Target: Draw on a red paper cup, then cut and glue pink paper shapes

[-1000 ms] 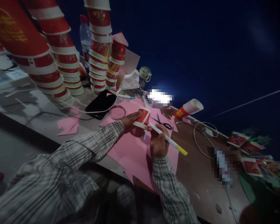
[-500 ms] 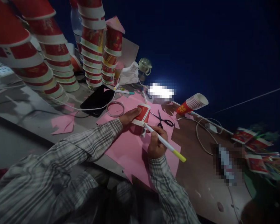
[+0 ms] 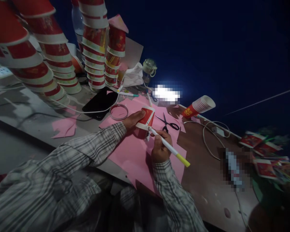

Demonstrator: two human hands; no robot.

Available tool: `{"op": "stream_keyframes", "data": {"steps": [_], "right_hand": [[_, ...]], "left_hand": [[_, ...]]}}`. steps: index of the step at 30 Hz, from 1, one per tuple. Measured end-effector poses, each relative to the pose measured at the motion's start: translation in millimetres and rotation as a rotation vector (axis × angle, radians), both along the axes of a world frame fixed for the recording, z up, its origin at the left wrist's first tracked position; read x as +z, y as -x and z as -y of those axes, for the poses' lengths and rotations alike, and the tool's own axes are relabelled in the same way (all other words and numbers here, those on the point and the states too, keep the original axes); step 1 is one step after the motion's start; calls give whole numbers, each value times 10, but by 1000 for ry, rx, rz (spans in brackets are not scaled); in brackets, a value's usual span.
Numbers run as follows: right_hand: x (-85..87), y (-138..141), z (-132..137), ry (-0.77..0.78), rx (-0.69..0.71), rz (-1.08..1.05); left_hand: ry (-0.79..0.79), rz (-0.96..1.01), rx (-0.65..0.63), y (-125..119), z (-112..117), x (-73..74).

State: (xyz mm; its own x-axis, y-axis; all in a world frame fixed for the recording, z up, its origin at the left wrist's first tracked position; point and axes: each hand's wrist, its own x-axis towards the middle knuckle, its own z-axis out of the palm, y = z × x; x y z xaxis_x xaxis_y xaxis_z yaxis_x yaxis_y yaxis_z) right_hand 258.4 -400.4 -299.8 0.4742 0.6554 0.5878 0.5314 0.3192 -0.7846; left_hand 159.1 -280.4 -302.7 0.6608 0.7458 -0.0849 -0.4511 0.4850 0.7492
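Note:
My left hand [image 3: 133, 120] is closed on a red and white paper cup [image 3: 146, 118], its thumb pressed on the printed side. In my right hand [image 3: 161, 149] is a white marker [image 3: 169, 146] with a yellow end. The marker's tip meets the cup's pale rim, or lies very close to it. Both hands are over a large pink paper sheet [image 3: 132, 154]. Black-handled scissors [image 3: 168, 124] lie spread just beyond the right hand. A roll of tape [image 3: 118, 112] rests on the sheet's left part. Under the cup, a small whitish object [image 3: 147, 136] is partly hidden.
Tall stacks of red and white cups [image 3: 94, 54] stand at the back left, near a black phone [image 3: 100, 103]. A nested cup stack [image 3: 199, 106] leans at the table's far edge. A white cable [image 3: 205, 143] loops on the right. More markers [image 3: 128, 94] lie behind the tape.
The view has shifted very slightly. The marker's yellow end has moved a little left and up, while its tip stays at the cup's rim. The left hand keeps its hold.

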Motion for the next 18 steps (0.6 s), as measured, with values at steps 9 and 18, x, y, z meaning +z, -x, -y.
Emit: {"op": "stream_keyframes", "data": {"steps": [9,18], "right_hand": [[-18,-16,-14,16,-22,36],[-13,-8,-10,-2,8,42]], "left_hand": [[-19,7,-11,-4,-9,-27],[-37,48,-29,-2,-10,-60]]}}
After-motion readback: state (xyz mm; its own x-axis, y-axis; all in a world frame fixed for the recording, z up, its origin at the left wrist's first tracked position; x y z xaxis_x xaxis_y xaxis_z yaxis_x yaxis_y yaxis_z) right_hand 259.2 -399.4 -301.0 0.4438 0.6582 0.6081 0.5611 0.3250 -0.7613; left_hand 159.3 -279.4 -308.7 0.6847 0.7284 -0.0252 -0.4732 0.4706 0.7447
